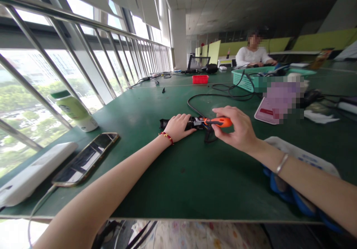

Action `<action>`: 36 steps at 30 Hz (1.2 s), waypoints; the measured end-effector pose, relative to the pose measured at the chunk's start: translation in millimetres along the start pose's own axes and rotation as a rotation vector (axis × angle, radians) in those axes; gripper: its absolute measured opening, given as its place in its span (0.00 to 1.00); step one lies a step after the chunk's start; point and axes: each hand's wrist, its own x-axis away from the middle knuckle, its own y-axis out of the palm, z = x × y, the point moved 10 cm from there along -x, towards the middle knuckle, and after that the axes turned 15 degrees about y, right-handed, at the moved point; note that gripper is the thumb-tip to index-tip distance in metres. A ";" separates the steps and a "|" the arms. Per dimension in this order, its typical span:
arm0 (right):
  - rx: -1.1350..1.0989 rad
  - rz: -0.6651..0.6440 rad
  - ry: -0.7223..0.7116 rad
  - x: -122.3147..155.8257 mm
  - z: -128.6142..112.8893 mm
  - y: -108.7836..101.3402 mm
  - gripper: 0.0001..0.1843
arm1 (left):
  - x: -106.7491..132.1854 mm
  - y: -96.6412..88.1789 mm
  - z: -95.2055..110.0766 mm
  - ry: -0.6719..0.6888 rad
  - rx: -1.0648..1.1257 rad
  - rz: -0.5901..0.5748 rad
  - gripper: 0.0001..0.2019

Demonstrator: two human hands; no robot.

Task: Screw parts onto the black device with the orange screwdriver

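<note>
My left hand (180,126) is closed over a small black device (164,123) lying on the green table (173,174), pinning it down. My right hand (237,128) is closed round the orange handle of a screwdriver (219,122), whose tip points left into the device's exposed end (197,122). A black cable (200,97) runs from the device away across the table. A red bead bracelet sits on my left wrist, a silver bangle on my right.
A phone (86,159) and a white power bank (30,174) lie near left, a green-capped bottle (74,109) behind them by the window railing. Farther off are a red box (200,79), a teal basket (247,80) and a seated person in white (252,55). Blue gloves (290,193) lie under my right forearm.
</note>
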 end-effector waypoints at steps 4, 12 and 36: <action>0.024 -0.020 0.011 -0.3 -0.3 2.4 0.20 | -0.4 0.8 -0.5 0.002 -0.003 0.006 0.28; 0.043 -0.032 0.030 -0.8 0.6 2.8 0.16 | 0.3 0.5 -0.6 0.003 -0.003 0.010 0.28; 0.020 -0.037 0.059 -0.6 3.5 2.7 0.20 | -0.4 0.5 -0.3 -0.005 -0.001 0.003 0.27</action>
